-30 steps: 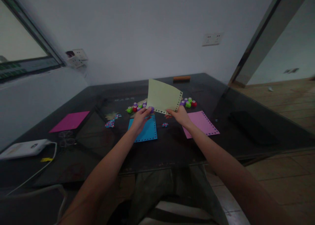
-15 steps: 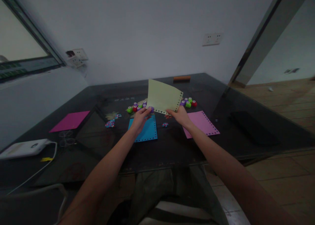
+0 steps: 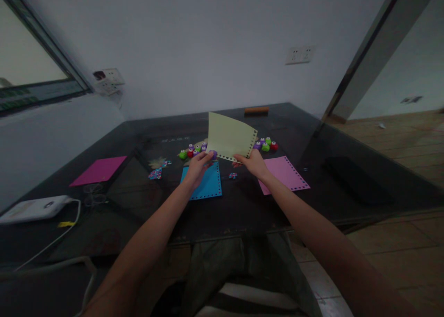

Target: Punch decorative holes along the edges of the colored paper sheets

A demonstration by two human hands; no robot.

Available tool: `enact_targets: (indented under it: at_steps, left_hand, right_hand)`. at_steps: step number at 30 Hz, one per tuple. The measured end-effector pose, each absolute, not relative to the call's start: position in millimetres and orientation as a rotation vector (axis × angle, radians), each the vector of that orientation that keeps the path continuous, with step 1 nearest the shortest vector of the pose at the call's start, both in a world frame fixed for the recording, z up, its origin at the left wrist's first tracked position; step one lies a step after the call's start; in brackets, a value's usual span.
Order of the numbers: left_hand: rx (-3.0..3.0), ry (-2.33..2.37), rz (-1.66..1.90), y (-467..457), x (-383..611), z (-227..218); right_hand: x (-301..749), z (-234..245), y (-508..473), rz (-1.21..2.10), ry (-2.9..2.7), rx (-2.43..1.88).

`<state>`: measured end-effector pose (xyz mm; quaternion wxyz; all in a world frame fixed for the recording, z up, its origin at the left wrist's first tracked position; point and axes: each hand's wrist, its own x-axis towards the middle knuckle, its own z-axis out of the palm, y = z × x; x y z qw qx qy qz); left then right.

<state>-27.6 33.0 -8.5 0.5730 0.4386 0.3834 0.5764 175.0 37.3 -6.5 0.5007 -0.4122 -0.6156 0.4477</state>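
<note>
A pale yellow sheet of paper (image 3: pixel 231 135) is held up above the table, with punched shapes along its right and lower edges. My left hand (image 3: pixel 199 165) pinches its lower left corner. At the lower right, my right hand (image 3: pixel 255 162) grips the same sheet between thumb and fingers. Under my left hand lies a blue sheet (image 3: pixel 210 185) with a row of holes on two sides. A pink sheet (image 3: pixel 285 172), also hole-edged, lies beneath my right wrist. Between these two rests a small cluster of colourful bits (image 3: pixel 232 175).
Colourful punches stand in a left group (image 3: pixel 190 151) and a right group (image 3: pixel 266 146) behind my hands. Farther left are multicoloured bits (image 3: pixel 155 173), a magenta sheet (image 3: pixel 100 170) and a white device (image 3: pixel 36 209) with a cable. A dark flat object (image 3: pixel 357 179) lies right; an orange-brown bar (image 3: pixel 256 110) lies at the back.
Almost nothing differs. The yellow sheet has shifted very slightly left, and both hands keep their hold on it.
</note>
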Motion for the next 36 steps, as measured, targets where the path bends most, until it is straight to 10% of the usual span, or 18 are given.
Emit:
enact_targets:
  at_steps: [36]
  left_hand:
    - [1.095,0.911,1.412,32.9,-25.5,-8.2]
  right_hand:
    - [174.3,-3.5,33.1,1.093,-1.492,-1.003]
